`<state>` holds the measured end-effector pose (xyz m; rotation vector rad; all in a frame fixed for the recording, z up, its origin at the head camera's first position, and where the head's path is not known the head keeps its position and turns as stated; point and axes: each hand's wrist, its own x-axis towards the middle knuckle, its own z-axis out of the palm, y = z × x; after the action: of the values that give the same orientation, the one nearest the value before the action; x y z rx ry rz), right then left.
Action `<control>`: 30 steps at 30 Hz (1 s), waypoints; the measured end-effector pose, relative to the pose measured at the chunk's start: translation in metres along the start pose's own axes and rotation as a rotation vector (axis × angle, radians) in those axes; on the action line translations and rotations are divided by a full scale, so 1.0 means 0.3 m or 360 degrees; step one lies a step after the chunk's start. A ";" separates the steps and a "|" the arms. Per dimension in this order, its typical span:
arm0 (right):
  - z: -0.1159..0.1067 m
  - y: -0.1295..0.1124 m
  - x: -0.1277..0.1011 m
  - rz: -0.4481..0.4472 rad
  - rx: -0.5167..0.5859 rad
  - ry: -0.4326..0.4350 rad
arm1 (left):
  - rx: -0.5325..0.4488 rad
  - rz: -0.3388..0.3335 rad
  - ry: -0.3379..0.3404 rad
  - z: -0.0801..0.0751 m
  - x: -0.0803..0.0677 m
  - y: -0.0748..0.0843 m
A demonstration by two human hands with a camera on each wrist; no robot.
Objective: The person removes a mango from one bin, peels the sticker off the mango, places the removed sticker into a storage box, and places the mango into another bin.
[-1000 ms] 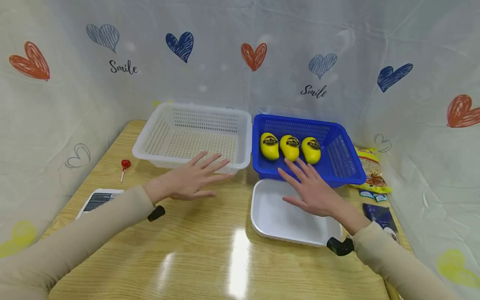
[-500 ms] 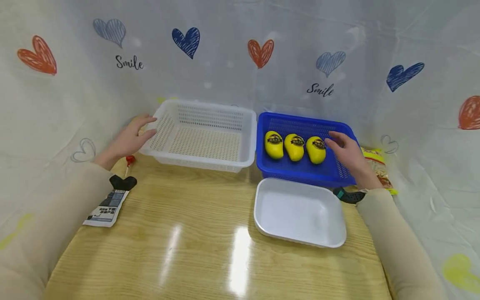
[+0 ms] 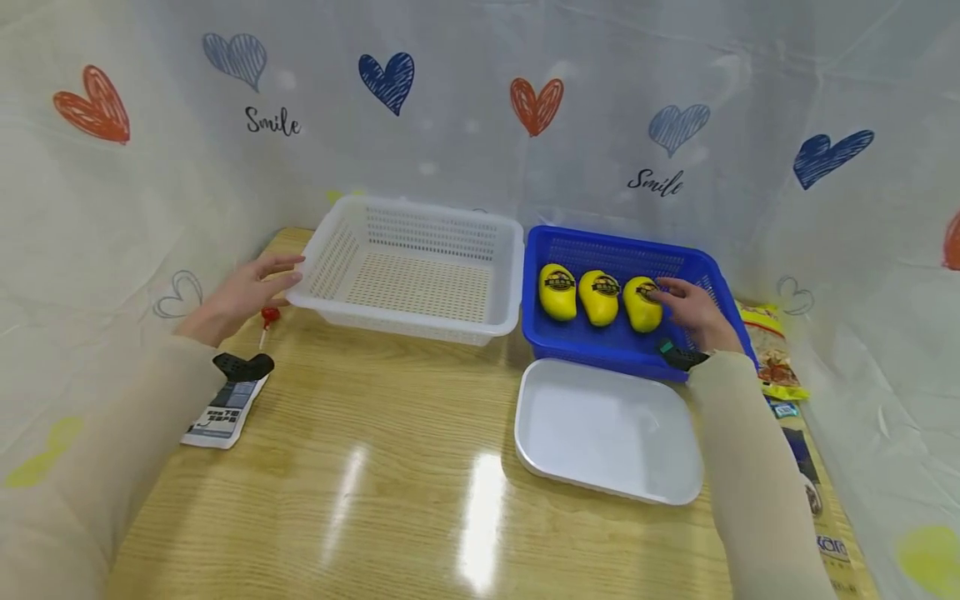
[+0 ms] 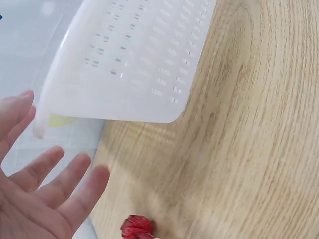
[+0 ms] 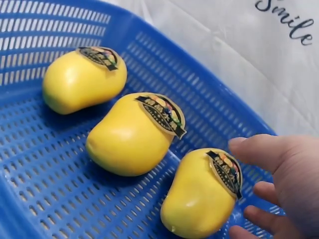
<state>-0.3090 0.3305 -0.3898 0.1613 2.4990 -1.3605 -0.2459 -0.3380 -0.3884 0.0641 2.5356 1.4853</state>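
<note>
Three yellow mangoes with dark labels lie in a row inside the blue basket (image 3: pixel 592 356). My right hand (image 3: pixel 693 312) reaches over that basket's right side. Its thumb and fingers are spread beside the rightmost mango (image 5: pixel 199 199), without closing round it; whether a fingertip touches is hard to tell. The middle mango (image 5: pixel 130 137) and the left mango (image 5: pixel 82 82) are farther from the hand. At the white basket (image 3: pixel 405 327), my left hand (image 3: pixel 247 293) is by the left rim, fingers extended, gripping nothing. In the left wrist view, its fingers (image 4: pixel 82 191) appear apart from the basket wall.
A white tray (image 3: pixel 607 429) sits in front of the blue basket. At left are a red lollipop (image 3: pixel 269 317) and a printed packet (image 3: pixel 221 417). A yellow snack bag (image 3: pixel 772 354) and other packets line the right edge. A curtain encloses the table's back and sides.
Both hands have parted from over the table's middle: the left to the white basket's left rim, the right to the rightmost mango. The mangoes stay in place; the head view has shifted slightly.
</note>
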 end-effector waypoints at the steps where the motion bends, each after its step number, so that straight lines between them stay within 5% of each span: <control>1: 0.002 0.000 0.004 0.0014 0.0018 -0.0044 | -0.0035 -0.0004 -0.0013 0.003 0.000 -0.006; 11: 0.020 0.012 0.043 0.0082 0.0023 -0.0322 | -0.0264 -0.0003 -0.0017 0.014 0.005 -0.040; 30: 0.028 0.006 0.055 0.0099 0.0082 -0.0273 | -0.0305 -0.0033 -0.0052 0.013 0.018 -0.043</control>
<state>-0.3226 0.3239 -0.4005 0.1267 2.3008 -1.3542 -0.2495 -0.3403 -0.4023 0.0329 2.3490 1.6966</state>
